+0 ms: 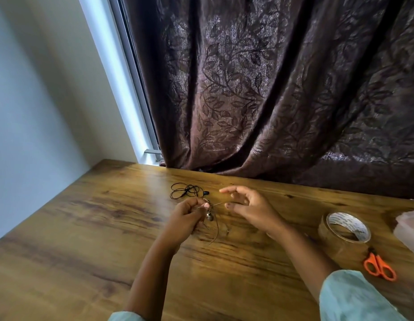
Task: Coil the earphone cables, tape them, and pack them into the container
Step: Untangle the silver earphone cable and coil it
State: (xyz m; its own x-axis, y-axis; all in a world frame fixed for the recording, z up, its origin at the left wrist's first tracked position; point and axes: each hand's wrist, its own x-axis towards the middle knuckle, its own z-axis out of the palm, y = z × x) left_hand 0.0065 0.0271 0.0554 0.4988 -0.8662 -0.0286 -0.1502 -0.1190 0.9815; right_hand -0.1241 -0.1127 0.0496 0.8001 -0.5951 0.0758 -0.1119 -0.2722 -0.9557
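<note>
The container [410,230] is cut off by the right edge; the held earphone [210,216] is blurred.

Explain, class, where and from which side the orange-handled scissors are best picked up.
Grip the orange scissors by their handle loops, coming from the near side with the right hand. The loops face the person, while the blades point away toward the tape roll, partly tucked against it.

Tape roll [347,224] print apparently unreadable

A home: patterned curtain [271,89], wooden table [85,228].
</note>
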